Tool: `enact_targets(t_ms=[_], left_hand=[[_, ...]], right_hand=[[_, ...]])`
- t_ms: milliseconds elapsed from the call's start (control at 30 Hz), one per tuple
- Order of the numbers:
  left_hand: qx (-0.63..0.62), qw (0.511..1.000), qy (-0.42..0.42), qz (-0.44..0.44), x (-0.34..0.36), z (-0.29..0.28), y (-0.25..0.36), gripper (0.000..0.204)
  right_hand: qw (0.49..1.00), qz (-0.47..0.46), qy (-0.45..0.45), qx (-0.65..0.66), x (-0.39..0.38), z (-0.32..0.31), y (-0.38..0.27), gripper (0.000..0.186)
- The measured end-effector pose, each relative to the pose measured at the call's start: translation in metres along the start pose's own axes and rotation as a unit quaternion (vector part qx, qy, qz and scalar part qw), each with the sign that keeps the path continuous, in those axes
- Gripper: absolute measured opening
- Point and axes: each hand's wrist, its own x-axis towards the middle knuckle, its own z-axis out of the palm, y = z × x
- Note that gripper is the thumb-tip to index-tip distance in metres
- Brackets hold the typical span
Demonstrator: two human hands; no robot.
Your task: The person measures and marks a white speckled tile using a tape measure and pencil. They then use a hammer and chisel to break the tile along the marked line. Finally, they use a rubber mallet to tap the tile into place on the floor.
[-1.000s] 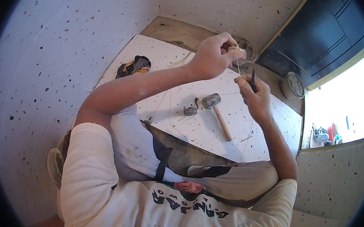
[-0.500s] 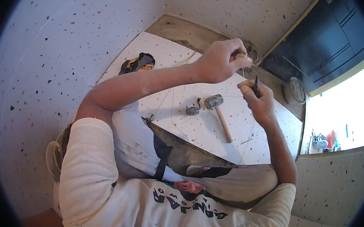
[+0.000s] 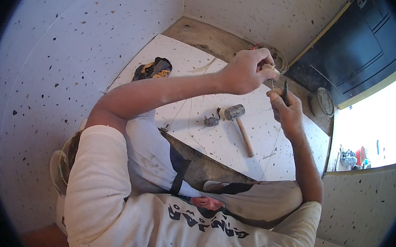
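My left hand (image 3: 247,72) is closed, pinching a small beige bundle of string (image 3: 270,68) in its fingertips. A short, taut stretch of string (image 3: 273,84) runs down from it to my right hand (image 3: 289,115). That hand is closed too, its thumb and finger meeting on the string, while a dark, slim, pen-like tool (image 3: 286,87) sticks up between its fingers. Below them, on the white speckled slab (image 3: 224,146), lies a mallet (image 3: 235,111) with a dark head and a wooden handle. Close to its head sits a small dark grey clamp-like piece (image 3: 211,121).
A black and yellow cloth-like bundle (image 3: 153,69) rests at the slab's far left. Thin string (image 3: 190,118) trails over the slab. Speckled walls (image 3: 50,67) stand left and behind. To the right are a round bucket (image 3: 322,102), a dark panelled door (image 3: 350,47) and a bright opening.
Both hands have shifted slightly right in the picture, and the right hand sits a little lower. The string still spans between them. The mallet and the slab's other things have stayed put.
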Motion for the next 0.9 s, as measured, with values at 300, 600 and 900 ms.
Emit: enact_targets(t_ms=[300, 600, 900], left_hand=[[-0.221, 0.959, 0.042, -0.174, -0.001, 0.007, -0.010, 0.023], [-0.130, 0.966, -0.207, -0.083, -0.012, 0.011, -0.010, 0.024], [-0.294, 0.941, 0.001, -0.169, 0.002, 0.008, -0.007, 0.023]], right_hand=[[0.995, -0.054, -0.021, -0.078, -0.004, 0.013, -0.006, 0.022], [0.976, -0.137, 0.111, -0.126, 0.008, -0.018, 0.000, 0.018], [0.996, -0.058, 0.006, -0.066, 0.001, 0.009, 0.009, 0.026]])
